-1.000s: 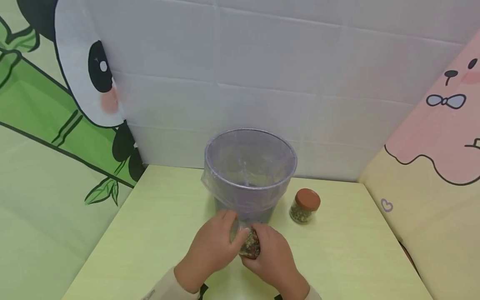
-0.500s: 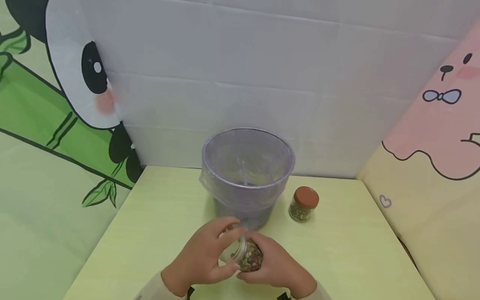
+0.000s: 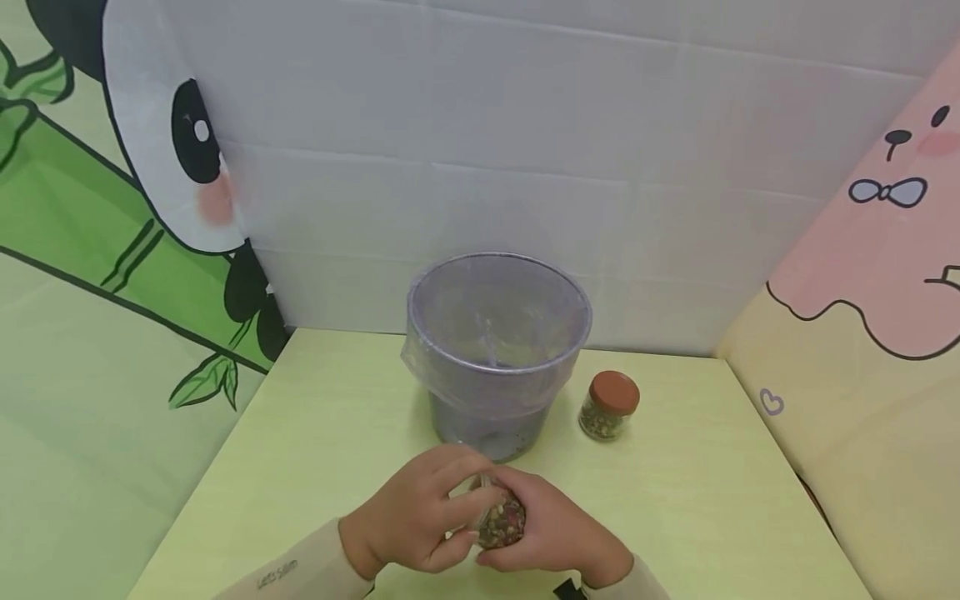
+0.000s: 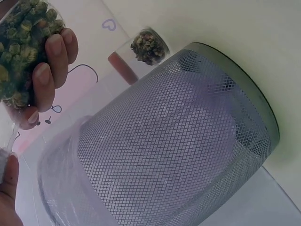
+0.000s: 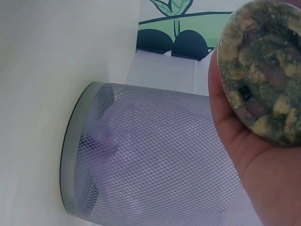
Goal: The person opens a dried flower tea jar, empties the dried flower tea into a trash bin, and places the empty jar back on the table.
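Observation:
Low at the front of the head view, my right hand (image 3: pixel 551 529) grips a clear glass jar (image 3: pixel 504 523) of dried flower buds, fingers and thumb round its sides. The jar lies tilted, its filled base toward the right and its top toward the left. My left hand (image 3: pixel 427 512) curls its fingers round the jar's top end, largely covering it; whether a lid is on cannot be seen. In the right wrist view the jar's base (image 5: pixel 265 70) shows buds packed against the glass. The left wrist view shows buds (image 4: pixel 23 52) beside the right fingertips (image 4: pixel 44 75).
Just beyond the hands stands a mesh waste bin (image 3: pixel 491 425) lined with a thin translucent bag. Right of it, a second jar (image 3: pixel 609 406) of dried buds stands upright under a red-brown lid. The pale yellow table (image 3: pixel 330 417) meets printed cloth walls on three sides.
My left fingers spread off the jar's top half a second ago and are now curled round it again. Both hands and the jar sit slightly lower, nearer me.

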Action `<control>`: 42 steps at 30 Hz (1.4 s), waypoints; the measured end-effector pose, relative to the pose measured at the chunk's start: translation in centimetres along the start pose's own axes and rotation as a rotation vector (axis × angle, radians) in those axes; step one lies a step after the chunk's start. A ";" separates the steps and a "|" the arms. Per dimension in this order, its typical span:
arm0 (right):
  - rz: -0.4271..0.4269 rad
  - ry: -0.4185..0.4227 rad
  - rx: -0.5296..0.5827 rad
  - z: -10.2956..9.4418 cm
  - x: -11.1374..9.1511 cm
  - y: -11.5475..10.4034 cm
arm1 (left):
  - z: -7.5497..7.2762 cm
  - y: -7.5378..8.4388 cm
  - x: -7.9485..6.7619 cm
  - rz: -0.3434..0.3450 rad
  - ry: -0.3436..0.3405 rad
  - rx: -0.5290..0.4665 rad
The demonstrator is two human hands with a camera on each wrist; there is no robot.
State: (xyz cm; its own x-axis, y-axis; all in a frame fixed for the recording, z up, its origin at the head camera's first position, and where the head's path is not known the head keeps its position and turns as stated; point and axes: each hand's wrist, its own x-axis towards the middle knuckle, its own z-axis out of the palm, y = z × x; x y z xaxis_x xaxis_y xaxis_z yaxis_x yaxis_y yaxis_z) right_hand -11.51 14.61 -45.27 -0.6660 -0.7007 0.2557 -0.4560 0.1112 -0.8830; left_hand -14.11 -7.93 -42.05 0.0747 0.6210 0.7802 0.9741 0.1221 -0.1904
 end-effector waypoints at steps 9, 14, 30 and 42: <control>0.091 0.170 -0.226 0.4 0.1 -0.5 | 0.8 0.0 -0.1 -0.129 0.107 0.044; 0.075 0.309 -0.472 0.7 0.4 -0.8 | 1.1 0.3 0.2 -0.277 0.135 0.066; 0.030 0.403 -0.653 0.3 0.4 -0.7 | 0.3 1.6 0.5 -0.603 -0.023 0.060; -0.004 0.087 -0.138 -1.0 0.2 -1.1 | -1.1 0.0 -0.1 -0.237 -0.128 -0.003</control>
State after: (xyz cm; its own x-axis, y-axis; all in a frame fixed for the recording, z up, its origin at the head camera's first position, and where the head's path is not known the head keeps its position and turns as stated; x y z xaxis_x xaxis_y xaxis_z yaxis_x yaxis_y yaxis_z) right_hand -11.70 15.05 -43.89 -0.7104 -0.6379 0.2974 -0.5314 0.2090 -0.8210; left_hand -13.88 -8.79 -41.47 -0.1835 0.6681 0.7211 0.9617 0.2739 -0.0091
